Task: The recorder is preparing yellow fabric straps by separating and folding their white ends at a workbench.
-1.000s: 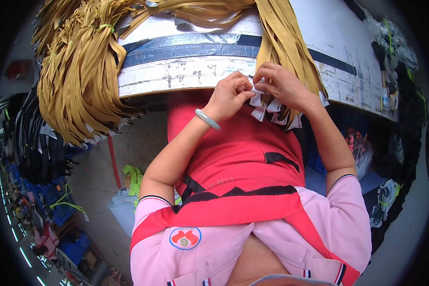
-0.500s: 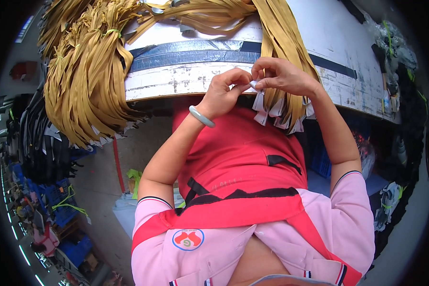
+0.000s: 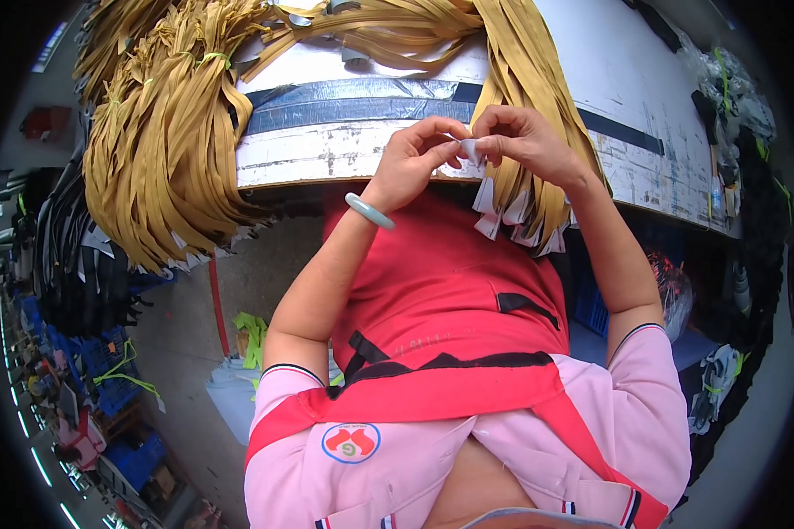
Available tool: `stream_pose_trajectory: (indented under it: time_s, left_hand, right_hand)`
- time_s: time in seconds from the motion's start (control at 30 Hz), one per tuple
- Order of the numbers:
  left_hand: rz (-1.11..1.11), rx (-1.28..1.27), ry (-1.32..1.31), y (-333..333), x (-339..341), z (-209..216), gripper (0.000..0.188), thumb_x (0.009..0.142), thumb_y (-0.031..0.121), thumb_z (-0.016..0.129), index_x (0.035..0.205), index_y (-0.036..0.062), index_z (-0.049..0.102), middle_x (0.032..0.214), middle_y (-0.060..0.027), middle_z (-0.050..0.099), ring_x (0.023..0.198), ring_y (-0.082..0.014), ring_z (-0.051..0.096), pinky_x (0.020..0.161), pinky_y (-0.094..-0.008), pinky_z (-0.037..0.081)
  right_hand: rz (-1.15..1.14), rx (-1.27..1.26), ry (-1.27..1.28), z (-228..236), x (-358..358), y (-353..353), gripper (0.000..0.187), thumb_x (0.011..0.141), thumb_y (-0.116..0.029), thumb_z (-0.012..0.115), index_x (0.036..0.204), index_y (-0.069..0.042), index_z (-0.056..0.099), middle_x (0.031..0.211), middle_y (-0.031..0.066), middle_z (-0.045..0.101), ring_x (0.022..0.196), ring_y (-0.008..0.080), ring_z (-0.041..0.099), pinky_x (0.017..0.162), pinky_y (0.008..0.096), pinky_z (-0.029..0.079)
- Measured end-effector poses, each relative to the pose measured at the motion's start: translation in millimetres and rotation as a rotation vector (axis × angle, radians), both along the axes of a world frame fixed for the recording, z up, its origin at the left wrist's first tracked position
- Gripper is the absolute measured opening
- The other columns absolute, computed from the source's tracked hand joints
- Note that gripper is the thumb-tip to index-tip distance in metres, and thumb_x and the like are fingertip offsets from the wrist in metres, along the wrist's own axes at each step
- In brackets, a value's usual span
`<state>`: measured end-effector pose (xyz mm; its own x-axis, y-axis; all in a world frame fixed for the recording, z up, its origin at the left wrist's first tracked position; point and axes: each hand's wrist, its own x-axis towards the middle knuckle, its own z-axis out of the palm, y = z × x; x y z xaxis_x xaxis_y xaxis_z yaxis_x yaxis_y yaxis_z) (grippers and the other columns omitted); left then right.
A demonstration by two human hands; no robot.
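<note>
My left hand (image 3: 419, 157) and my right hand (image 3: 531, 150) meet at the near edge of the white table. Both are closed in a pinch on a small whitish tab (image 3: 470, 152) between their fingertips. Beneath and beside my right hand, a bundle of mustard-yellow strips (image 3: 529, 66) runs across the tabletop and hangs over the edge. White tips (image 3: 488, 220) show on the strips' lower ends. Whether the pinched tab belongs to one of these strips is hard to make out. A pale bangle (image 3: 369, 212) circles my left wrist.
Thick bundles of mustard strips (image 3: 168, 150) drape over the table's left side, with black strips (image 3: 71, 264) below them. Dark tape bands cross the white tabletop (image 3: 326, 150). Clear plastic bags (image 3: 741, 97) lie at the far right. Blue crates (image 3: 106, 370) stand on the floor at left.
The whitish tab now shows more fully between my fingertips, and its angle has changed. My fingers have shifted slightly; both hands stay in nearly the same place.
</note>
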<state>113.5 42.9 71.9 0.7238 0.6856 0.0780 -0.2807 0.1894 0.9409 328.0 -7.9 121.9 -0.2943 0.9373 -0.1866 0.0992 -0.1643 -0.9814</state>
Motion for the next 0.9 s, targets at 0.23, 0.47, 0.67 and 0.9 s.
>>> stream_pose_trajectory:
  time_s: [0.23,0.47,0.67,0.9]
  left_hand:
    - [0.122,-0.042,-0.125,-6,6,-17,0.015,0.088,-0.002,0.067,0.102,-0.0010,0.063,0.100,-0.0066,0.066,0.092,-0.0129,0.065,0.078,-0.0269,0.056]
    - [0.234,0.042,-0.073,-8,5,-18,0.016,0.085,-0.005,0.069,0.099,-0.0002,0.064,0.098,-0.0045,0.064,0.088,-0.0125,0.065,0.074,-0.0261,0.056]
    - [0.096,0.003,-0.125,4,-4,-6,0.014,0.084,-0.005,0.070,0.096,0.0005,0.066,0.092,-0.0026,0.064,0.081,-0.0107,0.063,0.070,-0.0238,0.054]
    - [-0.076,-0.122,-0.040,7,-4,-21,0.008,0.084,0.000,0.071,0.091,-0.0002,0.068,0.084,-0.0027,0.066,0.072,-0.0085,0.061,0.065,-0.0228,0.050]
  right_hand:
    - [-0.153,0.020,0.136,-15,-12,-4,0.015,0.093,-0.018,0.066,0.093,-0.004,0.061,0.083,0.0002,0.060,0.072,0.0068,0.059,0.066,0.0219,0.050]
    - [-0.180,0.053,0.126,-20,-17,-1,0.015,0.094,-0.017,0.066,0.093,-0.003,0.061,0.080,0.0003,0.061,0.069,0.0069,0.058,0.064,0.0224,0.050]
    - [-0.109,0.046,0.087,-14,-24,5,0.017,0.094,-0.020,0.065,0.093,-0.004,0.061,0.082,-0.0011,0.059,0.073,0.0060,0.056,0.066,0.0213,0.047]
    - [-0.003,-0.098,0.033,-20,-11,-1,0.018,0.093,-0.019,0.067,0.095,-0.003,0.060,0.083,-0.0005,0.061,0.072,0.0065,0.059,0.065,0.0219,0.050]
